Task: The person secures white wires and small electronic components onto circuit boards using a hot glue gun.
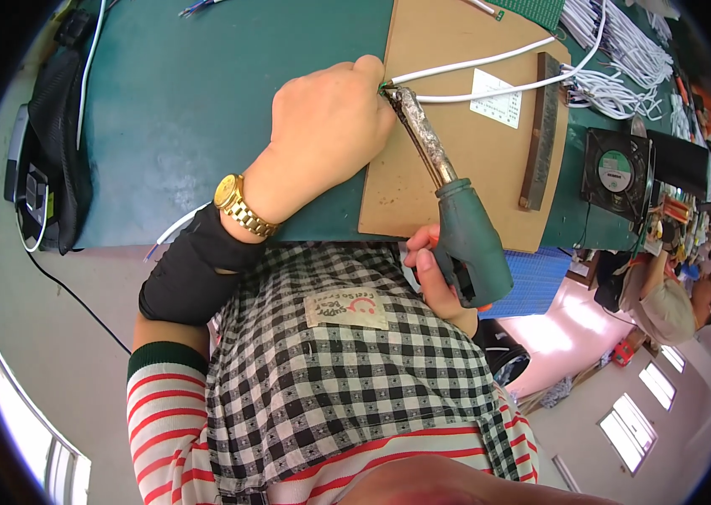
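Note:
My left hand (330, 118) is closed at the left edge of a brown board (448, 177), fingertips pinched on what looks like a small green circuit board (383, 87), mostly hidden. A white cable (473, 62) ends at this spot, its stripped end beside my fingers; a second white length runs just below it. My right hand (440, 282) grips a green soldering gun (469, 244) from below, fingers around its handle. Its worn metal barrel slants up to the left, and the tip reaches the cable end by my left fingertips.
A dark metal bar (539, 135) and a white label (496, 98) lie on the brown board. Beyond are bundles of white cables (616, 42), a green perforated board (532, 10) and a small fan (619, 172). A black bag (57, 151) hangs at the left edge. Another person (667, 295) sits far right.

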`<control>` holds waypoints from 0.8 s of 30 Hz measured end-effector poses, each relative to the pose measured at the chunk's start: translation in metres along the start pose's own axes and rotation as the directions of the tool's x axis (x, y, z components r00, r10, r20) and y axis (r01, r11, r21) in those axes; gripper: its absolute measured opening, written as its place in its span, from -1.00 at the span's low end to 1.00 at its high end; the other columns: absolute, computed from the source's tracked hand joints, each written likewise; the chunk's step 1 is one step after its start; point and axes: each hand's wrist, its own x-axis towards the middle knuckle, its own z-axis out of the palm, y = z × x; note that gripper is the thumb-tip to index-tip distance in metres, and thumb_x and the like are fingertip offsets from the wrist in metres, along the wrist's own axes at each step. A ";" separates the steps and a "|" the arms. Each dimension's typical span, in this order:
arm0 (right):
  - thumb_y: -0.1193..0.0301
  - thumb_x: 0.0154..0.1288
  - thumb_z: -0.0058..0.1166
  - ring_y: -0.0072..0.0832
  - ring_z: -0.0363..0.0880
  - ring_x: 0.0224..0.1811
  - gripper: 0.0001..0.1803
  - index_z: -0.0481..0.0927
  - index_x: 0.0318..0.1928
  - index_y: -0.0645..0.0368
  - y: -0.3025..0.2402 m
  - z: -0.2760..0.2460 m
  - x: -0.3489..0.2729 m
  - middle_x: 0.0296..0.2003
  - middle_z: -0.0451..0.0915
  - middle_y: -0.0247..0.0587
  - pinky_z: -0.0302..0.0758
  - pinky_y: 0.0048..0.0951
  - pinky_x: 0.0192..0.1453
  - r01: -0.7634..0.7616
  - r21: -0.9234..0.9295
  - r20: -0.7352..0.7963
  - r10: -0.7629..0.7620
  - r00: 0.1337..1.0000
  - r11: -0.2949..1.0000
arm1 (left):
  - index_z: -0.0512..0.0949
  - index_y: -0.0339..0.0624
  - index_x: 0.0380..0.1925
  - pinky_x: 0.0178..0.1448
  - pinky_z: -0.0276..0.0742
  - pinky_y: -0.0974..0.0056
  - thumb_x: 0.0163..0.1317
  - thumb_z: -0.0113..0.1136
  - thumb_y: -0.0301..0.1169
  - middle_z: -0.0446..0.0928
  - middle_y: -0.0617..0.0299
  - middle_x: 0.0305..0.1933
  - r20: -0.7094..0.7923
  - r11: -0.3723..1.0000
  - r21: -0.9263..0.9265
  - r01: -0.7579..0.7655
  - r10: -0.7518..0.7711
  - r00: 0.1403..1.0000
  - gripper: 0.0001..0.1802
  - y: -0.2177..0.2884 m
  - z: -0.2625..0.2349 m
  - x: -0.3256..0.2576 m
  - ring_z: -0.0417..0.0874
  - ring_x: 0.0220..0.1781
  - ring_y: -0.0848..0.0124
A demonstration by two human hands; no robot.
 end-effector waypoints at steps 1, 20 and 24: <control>0.64 0.03 0.08 -0.47 0.58 -0.45 -0.81 0.54 -0.27 0.29 0.001 0.000 0.000 -0.42 0.58 -0.17 0.53 -0.53 -0.35 -0.001 -0.001 0.001 0.001 1.000 1.000 | 0.35 -0.20 -0.57 -0.50 0.37 0.07 0.02 0.05 -0.40 0.46 0.07 -0.60 0.000 1.000 -0.001 0.001 -0.001 1.000 -0.87 0.000 0.000 0.000 0.48 -0.57 0.04; 0.63 0.07 0.06 -0.56 0.53 -0.55 -0.89 0.54 -0.34 0.27 -0.006 0.011 0.004 -0.52 0.54 -0.28 0.46 -0.58 -0.42 0.022 0.089 -0.085 -0.015 0.996 0.996 | 0.42 -0.23 -0.59 -0.52 0.48 0.14 -0.03 0.13 -0.37 0.50 0.09 -0.60 -0.016 0.997 0.066 -0.031 0.032 0.999 -0.83 -0.001 0.001 0.001 0.57 -0.56 0.14; 0.63 0.07 0.05 -0.58 0.53 -0.56 -0.89 0.54 -0.33 0.27 -0.004 0.013 0.007 -0.55 0.53 -0.30 0.47 -0.58 -0.43 0.143 0.157 -0.124 -0.124 0.984 0.977 | 0.42 -0.23 -0.59 -0.54 0.48 0.15 -0.03 0.13 -0.37 0.49 0.10 -0.62 -0.023 0.997 0.072 -0.036 0.038 0.999 -0.84 -0.002 0.002 0.001 0.57 -0.57 0.15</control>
